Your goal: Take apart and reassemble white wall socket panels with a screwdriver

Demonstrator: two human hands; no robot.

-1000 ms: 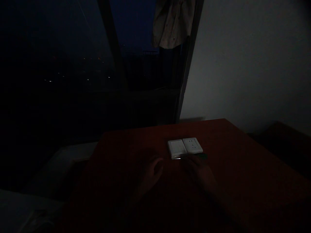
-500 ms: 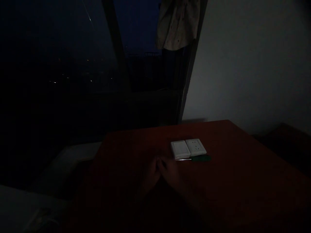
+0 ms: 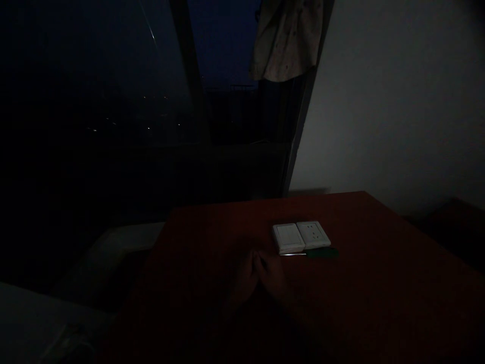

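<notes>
My left hand (image 3: 245, 275) and my right hand (image 3: 271, 275) rest on the near part of the red-brown table (image 3: 359, 293). They touch at the fingers, which look closed and folded together; no object shows in them, though darkness hides detail. Just beyond and to the right lie a white wall switch (image 3: 288, 237) with a blank square face and a white wall socket (image 3: 313, 234) with slots, side by side. In front of both lies a screwdriver, its green handle (image 3: 322, 252) to the right and its metal shaft pointing left, close to my right hand.
Behind the table is a dark window frame (image 3: 189, 76) with small lights beyond the glass. A stained cloth (image 3: 288, 45) hangs at its upper right. A pale wall (image 3: 397, 101) stands on the right. Pale surfaces show dimly at lower left, outside the table edge.
The whole view has shifted slightly, so everything appears a little farther right and lower. My hands stay together, and the switch, socket and screwdriver keep their places on the table.
</notes>
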